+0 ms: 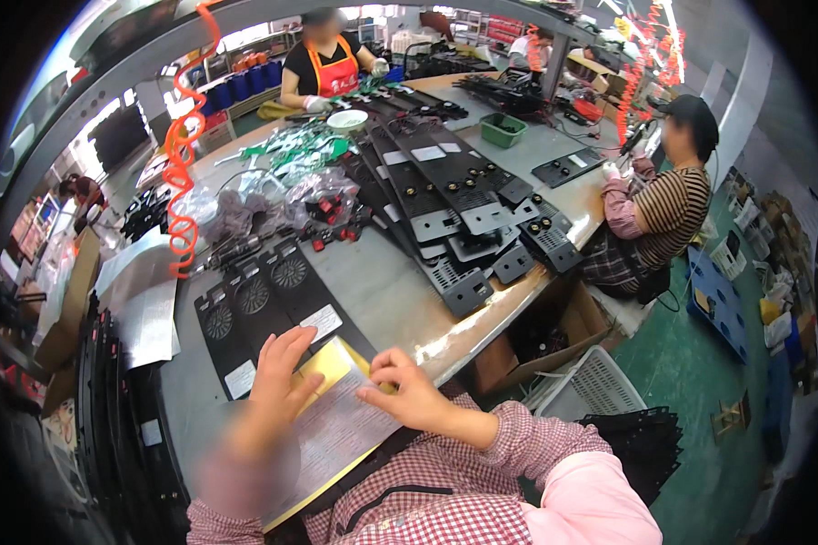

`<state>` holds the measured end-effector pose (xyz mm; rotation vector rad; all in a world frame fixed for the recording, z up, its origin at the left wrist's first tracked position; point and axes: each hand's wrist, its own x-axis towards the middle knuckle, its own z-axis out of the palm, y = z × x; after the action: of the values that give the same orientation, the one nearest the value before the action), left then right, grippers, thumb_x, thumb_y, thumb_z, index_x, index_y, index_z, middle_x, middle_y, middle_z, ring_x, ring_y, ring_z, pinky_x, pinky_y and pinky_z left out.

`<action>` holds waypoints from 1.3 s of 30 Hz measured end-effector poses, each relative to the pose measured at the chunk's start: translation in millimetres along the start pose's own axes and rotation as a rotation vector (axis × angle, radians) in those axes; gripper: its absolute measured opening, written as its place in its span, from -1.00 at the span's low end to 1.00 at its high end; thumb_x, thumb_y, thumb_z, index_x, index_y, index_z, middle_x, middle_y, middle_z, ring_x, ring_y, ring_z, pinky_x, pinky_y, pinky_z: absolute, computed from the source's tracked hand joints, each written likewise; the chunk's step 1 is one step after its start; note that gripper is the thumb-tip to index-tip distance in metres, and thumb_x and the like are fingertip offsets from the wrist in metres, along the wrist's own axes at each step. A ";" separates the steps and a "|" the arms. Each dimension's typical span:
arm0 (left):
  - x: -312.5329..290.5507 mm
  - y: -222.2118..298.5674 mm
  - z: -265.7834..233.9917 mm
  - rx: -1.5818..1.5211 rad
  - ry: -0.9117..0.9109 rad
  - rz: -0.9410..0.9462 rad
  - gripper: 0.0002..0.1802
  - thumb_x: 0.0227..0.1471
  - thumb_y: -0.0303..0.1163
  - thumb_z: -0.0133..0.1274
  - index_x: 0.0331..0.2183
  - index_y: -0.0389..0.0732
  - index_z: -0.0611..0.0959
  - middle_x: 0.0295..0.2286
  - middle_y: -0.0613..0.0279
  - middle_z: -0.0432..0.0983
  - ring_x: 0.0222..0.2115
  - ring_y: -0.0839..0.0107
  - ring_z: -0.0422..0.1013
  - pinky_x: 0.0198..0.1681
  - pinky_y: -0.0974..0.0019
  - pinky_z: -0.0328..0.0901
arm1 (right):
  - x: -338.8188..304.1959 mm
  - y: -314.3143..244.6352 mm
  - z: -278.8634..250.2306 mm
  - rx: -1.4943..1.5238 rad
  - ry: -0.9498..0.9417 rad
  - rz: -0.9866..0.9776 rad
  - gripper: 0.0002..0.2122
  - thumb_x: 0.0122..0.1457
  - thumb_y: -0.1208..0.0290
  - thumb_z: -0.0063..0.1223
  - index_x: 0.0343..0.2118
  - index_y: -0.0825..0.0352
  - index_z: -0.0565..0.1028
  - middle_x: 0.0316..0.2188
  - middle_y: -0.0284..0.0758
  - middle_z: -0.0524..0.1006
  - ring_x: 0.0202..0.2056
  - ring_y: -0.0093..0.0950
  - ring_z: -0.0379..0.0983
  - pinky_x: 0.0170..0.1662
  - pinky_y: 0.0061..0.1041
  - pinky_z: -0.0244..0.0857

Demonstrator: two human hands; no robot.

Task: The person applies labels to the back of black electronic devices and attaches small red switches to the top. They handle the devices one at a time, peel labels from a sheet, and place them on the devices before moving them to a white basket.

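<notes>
A yellow-backed sheet of pale printed labels (pixel 341 420) lies at the near table edge, against my body. My left hand (pixel 282 377) is over its left side, fingers stretched out and apart. At the sheet's upper right, my right hand (pixel 411 392) has its fingers curled in a pinch; whatever is between the fingertips is too small to make out. Just beyond are flat black panels (pixel 277 304) with round slotted grilles. One white label (pixel 321 322) sits on a panel near my left fingertips, and another white label (pixel 240 379) is at the panels' lower left.
Long black panels (pixel 445 195) are piled across the table. Plastic bags of parts (pixel 323 195) and a power screwdriver (pixel 232 252) lie beyond the grilles. An orange coiled hose (pixel 184 150) hangs at left. Co-workers (pixel 668 195) sit and stand around. A white basket (pixel 595 386) stands at right.
</notes>
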<state>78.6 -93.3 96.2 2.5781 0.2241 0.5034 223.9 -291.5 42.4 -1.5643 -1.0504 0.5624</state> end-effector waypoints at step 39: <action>-234.0 -1.1 -35.9 -1.000 0.927 -0.960 -0.40 0.32 -0.26 -0.08 0.29 -0.22 0.19 -0.01 0.23 0.45 -0.02 0.45 0.35 0.09 0.29 0.20 | -3.4 -52.9 -29.9 0.258 0.115 -0.214 -0.84 0.19 0.35 0.18 -0.34 0.35 0.64 0.26 -0.06 0.22 0.25 -0.17 0.20 0.24 -0.23 0.09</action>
<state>-150.4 -134.5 52.3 0.9472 1.0971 1.0153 229.2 -310.5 99.9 -1.2270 -1.0001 0.4361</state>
